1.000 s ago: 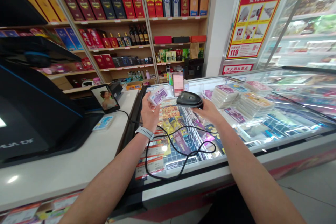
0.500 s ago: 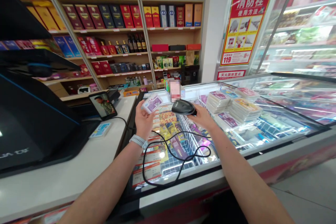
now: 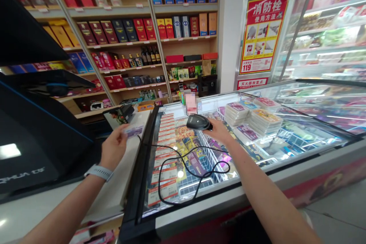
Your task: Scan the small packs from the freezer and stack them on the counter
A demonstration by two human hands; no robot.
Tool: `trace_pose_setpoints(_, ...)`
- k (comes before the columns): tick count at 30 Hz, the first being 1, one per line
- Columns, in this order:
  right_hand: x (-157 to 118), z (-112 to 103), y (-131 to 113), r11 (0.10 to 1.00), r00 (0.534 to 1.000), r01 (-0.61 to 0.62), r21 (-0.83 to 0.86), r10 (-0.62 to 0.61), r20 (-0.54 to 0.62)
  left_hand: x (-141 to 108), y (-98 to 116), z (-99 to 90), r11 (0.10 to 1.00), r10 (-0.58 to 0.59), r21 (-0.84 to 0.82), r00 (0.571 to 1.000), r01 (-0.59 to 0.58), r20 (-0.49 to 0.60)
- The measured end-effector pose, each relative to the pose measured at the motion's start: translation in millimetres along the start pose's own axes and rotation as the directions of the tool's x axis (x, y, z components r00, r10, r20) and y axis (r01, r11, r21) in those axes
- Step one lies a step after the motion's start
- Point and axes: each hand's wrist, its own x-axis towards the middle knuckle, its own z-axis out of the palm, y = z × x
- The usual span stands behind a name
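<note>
While a lilac packet [image 3: 133, 131] is being pinched by the left hand [image 3: 113, 148], a black barcode scanner [image 3: 198, 122] is being gripped steadily by the right hand [image 3: 220, 130] above the freezer [image 3: 136, 175].

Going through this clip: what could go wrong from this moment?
The loose cable of the black handheld scanner loops over the freezer's glass top and might snag an arm. If the right hand dropped the scanner, it could hit the glass. The left hand grips the small packet only at its edge, so it might slip.
</note>
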Motion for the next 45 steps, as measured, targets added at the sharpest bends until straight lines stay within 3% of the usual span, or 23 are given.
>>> trace_pose_setpoints(3,0.1,1.4,2.0,1.000,1.000,0.013,0.013,-0.013,0.001,-2.8,-18.0,-34.7,0.949,0.020,0.313,1.000,-0.025,0.019)
trace_pose_setpoints(8,-0.3,3.6,5.3,1.000,1.000,0.025,-0.004,-0.025,-0.001,-9.3,-38.6,-64.1,0.906,0.017,0.421,0.997,-0.046,0.072)
trace_pose_setpoints(18,-0.7,2.6,1.2,1.000,1.000,0.003,0.027,-0.003,0.017,-10.6,-65.6,-54.2,0.861,0.072,0.469,0.959,-0.199,0.275)
trace_pose_setpoints(23,-1.4,2.4,0.8,1.000,1.000,-0.006,0.030,0.006,0.023,-5.2,-78.5,-52.1,0.823,0.092,0.513,0.948,-0.243,0.303)
trace_pose_setpoints(26,-1.7,2.9,0.8,1.000,1.000,-0.004,0.028,0.003,0.012,-4.9,-72.8,-45.8,0.789,0.139,0.538,0.939,-0.297,0.315)
trace_pose_setpoints(29,-1.5,3.4,1.1,1.000,1.000,-0.001,0.025,0.001,-0.007,-9.9,-45.2,-30.3,0.781,0.217,0.526,0.936,-0.337,0.278)
trace_pose_setpoints(32,-1.2,3.0,0.5,0.999,1.000,-0.011,0.030,0.012,-0.017,-19.9,1.6,-3.5,0.785,0.362,0.439,0.899,-0.437,0.249)
trace_pose_setpoints(37,-1.6,2.6,-0.7,0.998,0.999,-0.033,0.047,0.035,-0.034,-48.4,86.2,53.0,0.714,0.620,0.189,0.734,-0.674,0.276)
trace_pose_setpoints(40,-2.1,3.8,0.1,0.998,0.999,-0.027,0.051,0.030,-0.043,-71.2,130.0,79.1,0.656,0.683,0.069,0.630,-0.752,0.370)
trace_pose_setpoints(45,2.3,3.9,5.8,0.996,0.999,0.035,0.086,-0.032,-0.044,-98.9,187.3,105.1,0.602,0.752,-0.109,0.516,-0.791,0.409)
